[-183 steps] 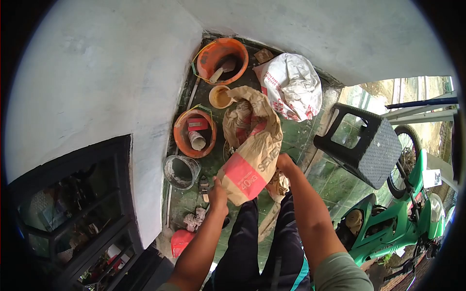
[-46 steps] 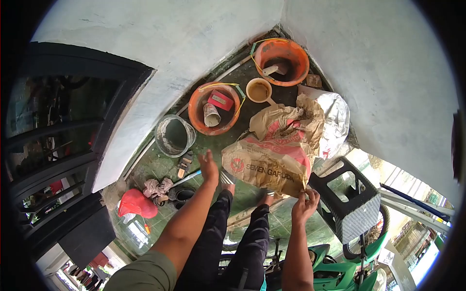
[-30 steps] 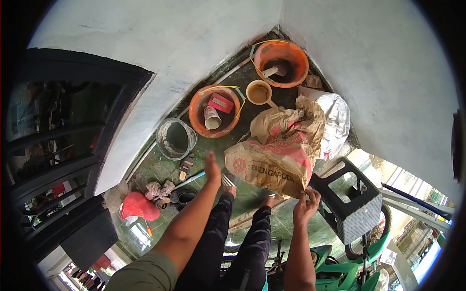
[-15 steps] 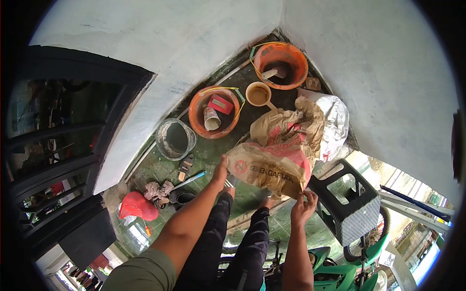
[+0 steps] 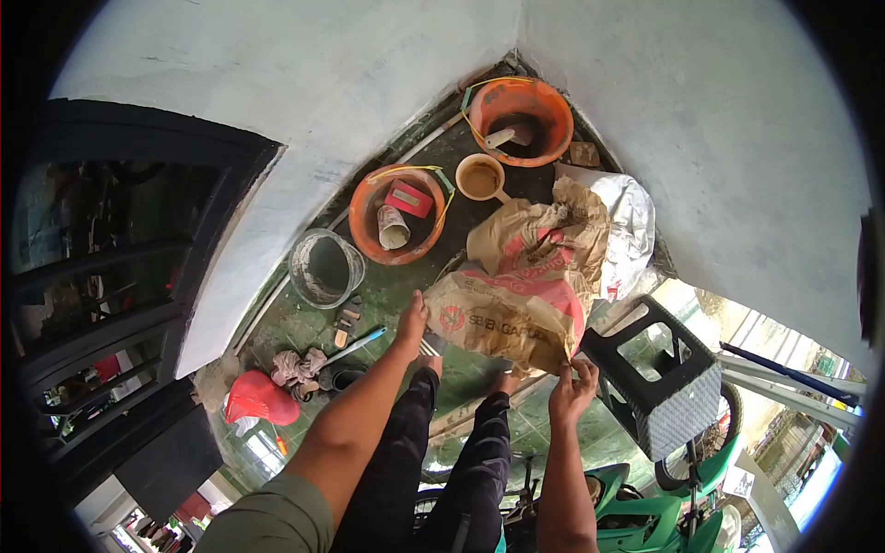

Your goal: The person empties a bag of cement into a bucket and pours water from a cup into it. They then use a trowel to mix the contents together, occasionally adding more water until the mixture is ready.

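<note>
Between and beyond hands: paper bag (image 5: pixel 516 304), partly hiding white sack (image 5: pixel 631 221). At bag's left edge: left hand (image 5: pixel 411 324), finger closure obscured, cannot tell whether gripping. Pinching bag's near corner with right hand (image 5: pixel 573 392). Just right of right hand: black stool (image 5: pixel 671 385). Beyond left hand: orange bucket (image 5: pixel 362 217). One second earlier: left hand apart from bag.

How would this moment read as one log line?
left hand: at left edge of paper bag; right hand: pinching its right corner; black stool: beside right hand

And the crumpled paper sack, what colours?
Crumpled brown paper sack with red and black print; head view.
</note>
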`<control>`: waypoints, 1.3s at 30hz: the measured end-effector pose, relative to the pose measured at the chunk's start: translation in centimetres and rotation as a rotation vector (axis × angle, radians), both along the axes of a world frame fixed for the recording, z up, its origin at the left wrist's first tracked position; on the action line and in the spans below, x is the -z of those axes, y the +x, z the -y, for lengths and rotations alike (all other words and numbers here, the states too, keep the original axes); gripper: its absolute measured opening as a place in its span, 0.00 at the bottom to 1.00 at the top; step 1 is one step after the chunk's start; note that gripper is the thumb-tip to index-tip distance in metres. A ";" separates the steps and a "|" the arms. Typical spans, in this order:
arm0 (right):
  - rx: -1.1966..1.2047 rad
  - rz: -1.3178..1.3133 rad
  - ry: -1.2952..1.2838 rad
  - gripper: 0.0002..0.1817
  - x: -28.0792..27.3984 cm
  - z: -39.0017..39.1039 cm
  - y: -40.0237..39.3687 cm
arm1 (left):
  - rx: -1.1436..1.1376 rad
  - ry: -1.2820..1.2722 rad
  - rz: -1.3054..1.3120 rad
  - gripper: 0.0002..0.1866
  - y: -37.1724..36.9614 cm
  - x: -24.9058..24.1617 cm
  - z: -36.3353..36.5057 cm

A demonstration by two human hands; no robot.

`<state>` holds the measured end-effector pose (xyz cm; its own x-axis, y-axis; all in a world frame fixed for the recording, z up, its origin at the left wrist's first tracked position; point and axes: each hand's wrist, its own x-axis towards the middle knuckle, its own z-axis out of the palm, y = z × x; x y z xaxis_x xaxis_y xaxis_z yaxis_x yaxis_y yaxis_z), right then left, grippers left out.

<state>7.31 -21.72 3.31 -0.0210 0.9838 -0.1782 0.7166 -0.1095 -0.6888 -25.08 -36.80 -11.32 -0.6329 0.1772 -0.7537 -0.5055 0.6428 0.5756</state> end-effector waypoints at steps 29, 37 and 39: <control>0.021 0.004 0.219 0.06 -6.0 -2.2 -2.3 | -0.201 0.033 0.197 0.24 1.0 -12.4 -1.5; -0.154 -0.183 0.202 0.12 -13.9 -3.8 -4.5 | -0.210 0.302 0.471 0.29 3.4 -8.0 5.5; -0.297 -0.210 0.230 0.15 -16.2 -3.7 -4.8 | -0.143 0.104 0.530 0.32 4.5 -8.7 4.5</control>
